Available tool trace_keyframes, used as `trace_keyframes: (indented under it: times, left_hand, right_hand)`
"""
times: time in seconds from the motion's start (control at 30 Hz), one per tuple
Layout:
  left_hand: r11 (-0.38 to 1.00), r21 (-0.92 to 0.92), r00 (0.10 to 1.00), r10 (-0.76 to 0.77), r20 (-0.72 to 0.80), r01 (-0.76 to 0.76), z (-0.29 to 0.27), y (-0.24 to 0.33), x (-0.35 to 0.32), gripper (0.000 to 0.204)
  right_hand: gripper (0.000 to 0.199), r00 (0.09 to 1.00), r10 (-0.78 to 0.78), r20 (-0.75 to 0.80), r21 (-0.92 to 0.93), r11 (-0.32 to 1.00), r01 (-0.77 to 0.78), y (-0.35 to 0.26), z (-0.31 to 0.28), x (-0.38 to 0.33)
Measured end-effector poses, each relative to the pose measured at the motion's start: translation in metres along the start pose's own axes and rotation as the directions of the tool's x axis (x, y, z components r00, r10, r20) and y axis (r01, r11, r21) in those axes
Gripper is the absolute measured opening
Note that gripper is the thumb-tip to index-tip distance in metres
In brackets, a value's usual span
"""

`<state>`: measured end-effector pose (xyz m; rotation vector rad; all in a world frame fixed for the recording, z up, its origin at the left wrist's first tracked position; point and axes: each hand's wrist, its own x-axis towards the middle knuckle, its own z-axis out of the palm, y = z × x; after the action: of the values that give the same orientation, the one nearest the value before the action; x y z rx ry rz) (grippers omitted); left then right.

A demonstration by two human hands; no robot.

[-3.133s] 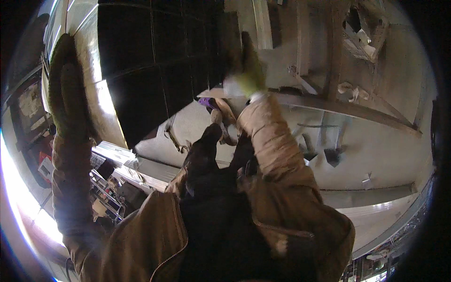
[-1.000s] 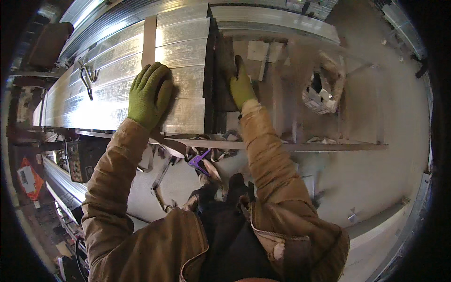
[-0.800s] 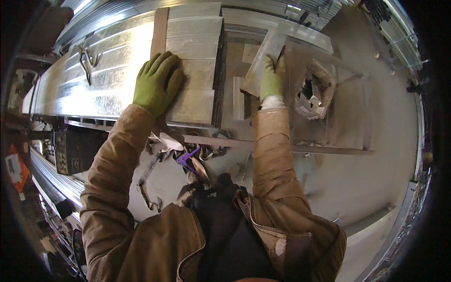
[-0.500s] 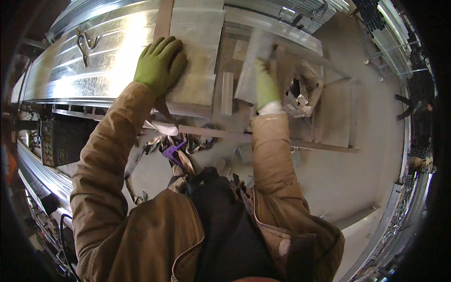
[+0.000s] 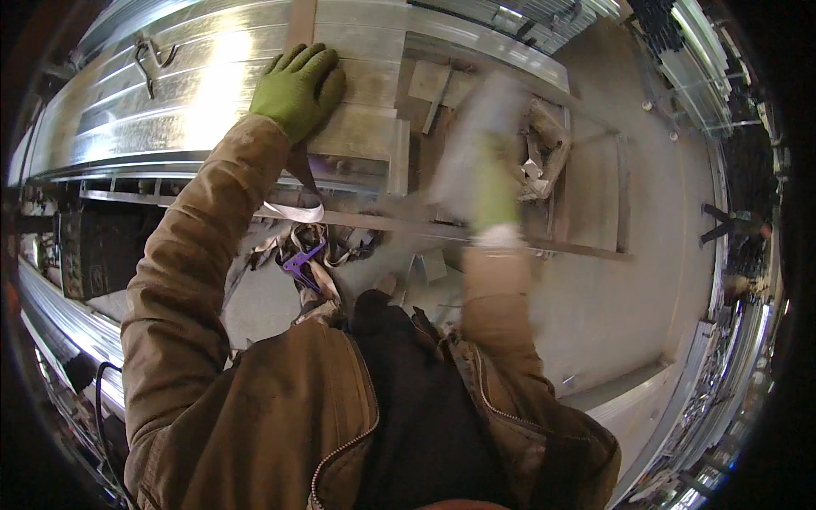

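My left hand (image 5: 297,93), in a green glove, lies flat with fingers stretched out on a stack of long, shiny ribbed metal panels (image 5: 195,93). It rests beside a brown strap (image 5: 302,24) that crosses the stack. My right hand (image 5: 496,183), also gloved, is smeared by motion over the frame right of the stack. With it moves a flat grey metal piece (image 5: 478,115), likewise blurred; the exact grip is hard to see. A narrow metal strip (image 5: 398,157) stands against the stack's cut end.
An open box of metal scraps (image 5: 552,140) sits right of my right hand. Two metal hooks (image 5: 153,64) lie on the panels. Below hang tangled straps with a purple handle (image 5: 299,263). A metal rail (image 5: 586,246) runs along the near side; racks line the right.
My right hand and the flat metal piece have swung slightly right, uncovering a thin strip on the frame. My left hand stays on the panels while the view has shifted a little.
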<state>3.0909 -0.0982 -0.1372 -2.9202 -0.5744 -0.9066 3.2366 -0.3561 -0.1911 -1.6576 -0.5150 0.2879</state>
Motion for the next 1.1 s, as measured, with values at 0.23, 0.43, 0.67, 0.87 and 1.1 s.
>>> trace_keyframes:
  times: [0.23,0.43,0.67,0.87,1.1]
  left_hand:
    - [0.998,-0.022,0.998,0.058,0.010,-0.058,0.001,-0.002,0.004,0.034]
    - [0.997,-0.073,0.997,0.033,0.074,-0.028,-0.002,-0.001,0.005,0.034]
    - [0.992,-0.123,0.994,-0.002,0.114,0.017,-0.001,-0.003,0.006,0.034]
    - [0.992,-0.009,0.988,0.127,0.083,-0.127,-0.001,-0.004,0.007,0.031]
    - [0.995,-0.096,0.997,0.020,0.071,-0.013,-0.011,0.007,0.007,0.032]
  right_hand:
    - [0.073,0.975,0.202,0.096,-0.019,0.979,-0.201,-0.002,-0.016,-0.013]
    - [0.069,0.990,0.059,0.132,-0.060,0.997,-0.052,0.009,-0.002,-0.030]
    - [0.067,0.867,0.024,0.497,-0.718,0.573,0.395,0.043,0.017,-0.045]
    - [0.090,0.952,0.245,0.183,-0.032,0.969,-0.243,0.003,0.000,-0.041]
    - [0.077,0.966,0.109,0.233,-0.186,0.980,-0.066,0.058,0.020,-0.040]
